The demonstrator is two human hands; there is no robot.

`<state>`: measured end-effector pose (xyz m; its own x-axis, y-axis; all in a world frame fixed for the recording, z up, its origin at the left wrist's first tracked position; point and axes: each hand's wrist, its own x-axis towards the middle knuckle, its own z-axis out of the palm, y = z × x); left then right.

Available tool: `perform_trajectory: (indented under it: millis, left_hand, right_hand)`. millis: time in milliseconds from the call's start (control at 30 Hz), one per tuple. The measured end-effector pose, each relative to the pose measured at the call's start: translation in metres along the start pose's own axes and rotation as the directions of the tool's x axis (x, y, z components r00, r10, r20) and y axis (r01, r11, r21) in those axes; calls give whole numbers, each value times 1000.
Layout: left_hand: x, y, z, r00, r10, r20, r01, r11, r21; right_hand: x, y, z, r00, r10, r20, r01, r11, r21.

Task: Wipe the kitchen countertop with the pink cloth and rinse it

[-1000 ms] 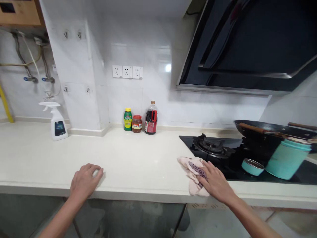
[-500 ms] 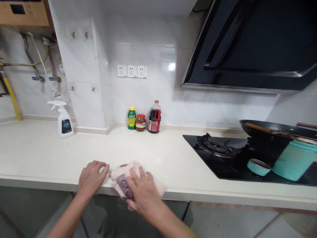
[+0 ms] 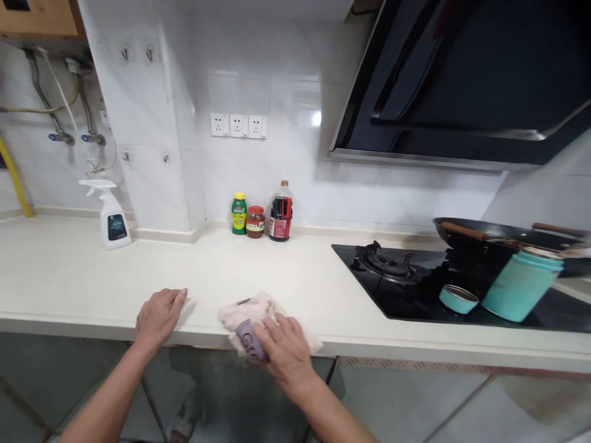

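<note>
My right hand [image 3: 287, 352] presses a pale pink cloth [image 3: 252, 311] against the front edge of the white countertop [image 3: 194, 264], its fingers spread over the fabric. A purple patch with lettering shows on the cloth, and part of it hangs over the edge. To the left, my left hand [image 3: 159, 315] rests on the counter near the front edge, apart from the cloth. It appears to hold nothing, with its thumb pointing right; its fingertips are partly hidden.
A white spray bottle [image 3: 113, 218] stands at the left. By the wall are a green bottle [image 3: 239, 215], a red-lidded jar [image 3: 255, 223] and a dark sauce bottle [image 3: 281, 215]. On the right, the black hob [image 3: 415, 301] bears a wok [image 3: 498, 232], a turquoise canister [image 3: 524, 286] and a small turquoise cup [image 3: 458, 300].
My right hand and the cloth have shifted right along the counter edge. My left hand has moved slightly left, widening the gap between them. The camera view has turned a little.
</note>
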<state>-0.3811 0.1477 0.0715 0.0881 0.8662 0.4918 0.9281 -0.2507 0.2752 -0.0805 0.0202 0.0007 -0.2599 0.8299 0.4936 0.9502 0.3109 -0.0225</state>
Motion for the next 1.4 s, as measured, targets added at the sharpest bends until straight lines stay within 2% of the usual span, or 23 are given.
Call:
perform_trajectory:
  millis: [67,133,233,333,433,533,600,667,767,967,1033,1100,1167,1233,1333,1400]
  left_hand:
    - [-1,2,0,1000,5,-2,-5,1000,18]
    - [-2,3,0,1000,14,-18,-14,999,34]
    - [-4,4,0,999,33,-38,-32,999,45]
    - [-7,5,1,998,31,-49,-29,999,37]
    - [-8,7,0,998,19,-56,-18,999,29]
    - [-8,12,0,999,15,-43,-14,999,38]
    - [-8,14,0,999,5,-37,-4,999,41]
    - [-8,15,0,999,-1,-41,2,999,35]
    - [-10,15,0,999,11,-46,-11,1000,15]
    - [-12,10,0,998,38,-50,-39,999,-24]
    - [-9,5,0,998,39,-39,-42,997,-61]
    - [-5,0,-1,1000,6,-15,-8,986,-165]
    - [-3,-3,-3,999,-40,-21,31,948,-316]
    - [-8,1,-5,996,-20,-91,-19,910,-414]
    - [-27,22,-4,969,174,-173,-229,897,-379]
    - [-43,41,-1,951,283,-124,-308,903,-299]
  right_hand:
    - [-32,35,-12,992,127,-10,-127,987,-98]
    - [-61,69,-32,979,203,-34,-206,967,-152]
    - [-92,110,-66,961,265,-79,-276,941,-195]
    - [-114,138,-92,939,321,-122,-341,911,-231]
    - [-128,155,-100,924,356,-142,-381,887,-260]
    - [-130,160,-89,925,356,-134,-380,882,-280]
    - [-121,153,-75,932,340,-130,-363,883,-297]
    - [-104,132,-59,944,304,-130,-331,886,-325]
    - [-64,79,-39,967,236,-95,-254,918,-306]
    - [34,-41,-9,986,100,132,-88,992,-92]
    - [61,-70,-3,985,15,169,-9,999,-35]
    - [81,-89,-1,981,-53,185,53,999,4]
    - [92,-99,-4,977,-86,193,84,996,23]
    - [93,-99,-11,977,-108,182,98,993,62]
    - [84,-80,-23,961,-219,167,173,952,253]
    - [76,-52,-30,940,-308,144,222,878,424]
